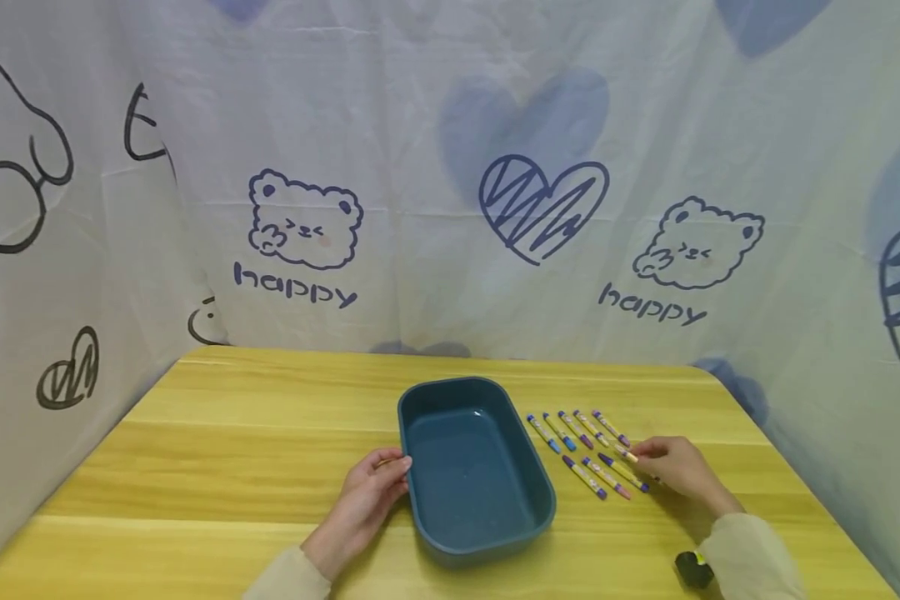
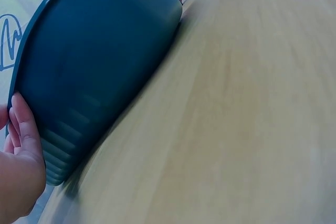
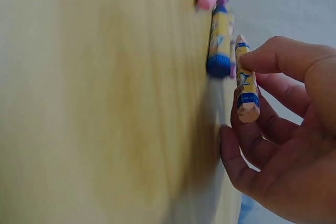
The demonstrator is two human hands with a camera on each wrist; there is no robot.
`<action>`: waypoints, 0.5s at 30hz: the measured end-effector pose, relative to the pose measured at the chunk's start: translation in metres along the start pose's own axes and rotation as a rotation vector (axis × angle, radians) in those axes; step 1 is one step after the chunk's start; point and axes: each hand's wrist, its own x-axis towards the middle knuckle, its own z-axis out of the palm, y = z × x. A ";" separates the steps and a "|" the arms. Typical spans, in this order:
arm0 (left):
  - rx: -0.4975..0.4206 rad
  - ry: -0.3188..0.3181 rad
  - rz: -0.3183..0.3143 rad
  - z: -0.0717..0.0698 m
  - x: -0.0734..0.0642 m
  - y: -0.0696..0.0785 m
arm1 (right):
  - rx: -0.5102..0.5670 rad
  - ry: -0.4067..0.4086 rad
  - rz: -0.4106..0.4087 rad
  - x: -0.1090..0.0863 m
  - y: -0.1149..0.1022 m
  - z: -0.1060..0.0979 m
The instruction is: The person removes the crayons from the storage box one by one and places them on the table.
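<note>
A deep dark-teal plastic basin (image 1: pixel 468 475) with rounded corners stands on the table. At its left side my left hand (image 1: pixel 363 500) grips the rim, thumb on the edge and fingers (image 2: pixel 27 129) against the outer wall. My right hand (image 1: pixel 682 471) is to the right of the basin and pinches a peach crayon (image 3: pixel 246 85) with a yellow-and-blue wrapper between thumb and fingers. Close by on the table lie several wrapped crayons (image 1: pixel 583 479) in two slanting rows, with blue, purple and pink ends. The held crayon is just above a blue-ended crayon (image 3: pixel 219 43) in the right wrist view.
Near the right sleeve sits a small black object (image 1: pixel 692 570) with a yellow patch. The wood-grain table (image 1: pixel 195 475) has rounded far corners. A pale cloth (image 1: pixel 420 217) printed with hearts and bears hangs behind it and along both sides.
</note>
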 end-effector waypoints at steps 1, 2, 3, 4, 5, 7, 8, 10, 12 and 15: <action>0.002 0.002 -0.003 0.000 0.000 0.000 | 0.005 -0.005 0.001 -0.001 0.002 -0.001; 0.006 0.005 -0.002 0.000 0.000 0.001 | 0.011 -0.011 0.005 -0.003 0.004 -0.002; 0.009 0.009 -0.001 0.000 0.000 0.001 | 0.017 -0.020 0.015 -0.003 0.005 -0.003; 0.012 0.011 -0.002 0.000 0.000 0.001 | 0.023 -0.029 0.024 -0.004 0.005 -0.004; 0.014 0.011 -0.002 0.000 0.000 0.001 | 0.029 -0.038 0.034 -0.004 0.006 -0.005; 0.017 0.010 -0.002 0.000 0.000 0.000 | 0.028 -0.052 0.045 -0.004 0.007 -0.007; 0.018 0.011 -0.002 0.000 0.000 0.000 | 0.030 -0.059 0.048 -0.004 0.007 -0.007; 0.019 0.012 -0.002 0.000 0.000 0.000 | 0.027 -0.065 0.049 -0.004 0.008 -0.007; 0.020 0.014 -0.002 0.000 0.000 0.000 | 0.019 -0.072 0.035 -0.004 0.008 -0.007; 0.018 0.014 -0.001 0.001 0.000 0.000 | 0.018 -0.069 0.039 -0.004 0.007 -0.006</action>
